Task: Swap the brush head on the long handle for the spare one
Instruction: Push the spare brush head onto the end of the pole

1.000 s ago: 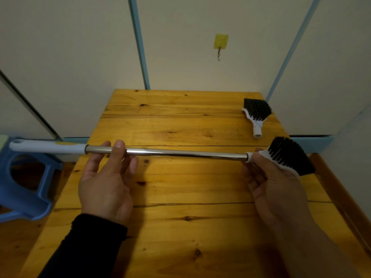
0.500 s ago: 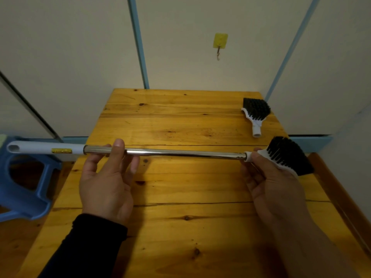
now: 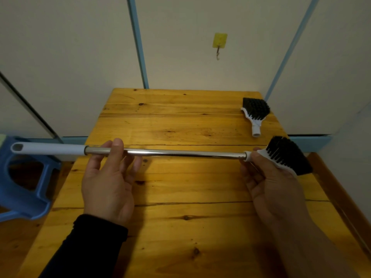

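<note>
The long handle (image 3: 180,153) is a steel tube with a white plastic grip at its left end, held level above the wooden table (image 3: 180,121). My left hand (image 3: 109,177) grips the tube near the white grip, fingers wrapped over it. At the right end sits the mounted brush head (image 3: 287,155), white base with black bristles facing up. My right hand (image 3: 273,183) holds that head at its neck from below. The spare brush head (image 3: 255,113) lies apart on the table's far right corner, its socket pointing toward me.
A blue plastic stool (image 3: 22,187) stands left of the table, under the handle's white end. A yellow wall hook (image 3: 219,42) hangs on the wall behind. A wooden ledge (image 3: 341,201) runs along the right side of the table.
The handle has rotated about its axis: a yellow sticker on the white grip showed half a second ago and is out of sight now. Both hands stay in place.
</note>
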Action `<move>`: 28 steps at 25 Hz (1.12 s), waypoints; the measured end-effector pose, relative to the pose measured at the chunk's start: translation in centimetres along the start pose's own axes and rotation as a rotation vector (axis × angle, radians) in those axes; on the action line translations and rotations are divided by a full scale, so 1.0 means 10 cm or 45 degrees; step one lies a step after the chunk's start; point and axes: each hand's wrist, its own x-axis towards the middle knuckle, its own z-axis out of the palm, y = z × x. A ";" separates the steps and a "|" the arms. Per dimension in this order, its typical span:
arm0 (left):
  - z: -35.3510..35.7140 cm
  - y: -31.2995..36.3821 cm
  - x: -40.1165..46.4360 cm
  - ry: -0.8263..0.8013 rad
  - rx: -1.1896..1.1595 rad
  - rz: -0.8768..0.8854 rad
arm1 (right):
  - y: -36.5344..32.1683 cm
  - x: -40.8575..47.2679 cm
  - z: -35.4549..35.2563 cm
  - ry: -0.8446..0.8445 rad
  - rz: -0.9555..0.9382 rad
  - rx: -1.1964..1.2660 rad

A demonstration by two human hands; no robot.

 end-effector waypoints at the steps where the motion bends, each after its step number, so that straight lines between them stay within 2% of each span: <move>1: -0.01 0.00 0.00 0.011 0.019 0.012 | 0.00 0.00 0.00 0.001 0.002 -0.002; 10: 0.01 0.01 0.03 0.074 -0.058 -0.061 | -0.01 0.00 0.01 0.001 0.007 0.003; 15: 0.02 0.01 -0.01 0.032 -0.006 0.032 | 0.00 -0.01 0.02 -0.008 0.005 -0.019; 22: 0.03 0.01 -0.01 0.097 0.015 -0.005 | 0.00 0.01 0.01 -0.005 0.005 -0.019; 28: 0.03 0.01 -0.03 0.034 -0.008 0.013 | -0.01 -0.01 0.02 -0.040 -0.021 -0.032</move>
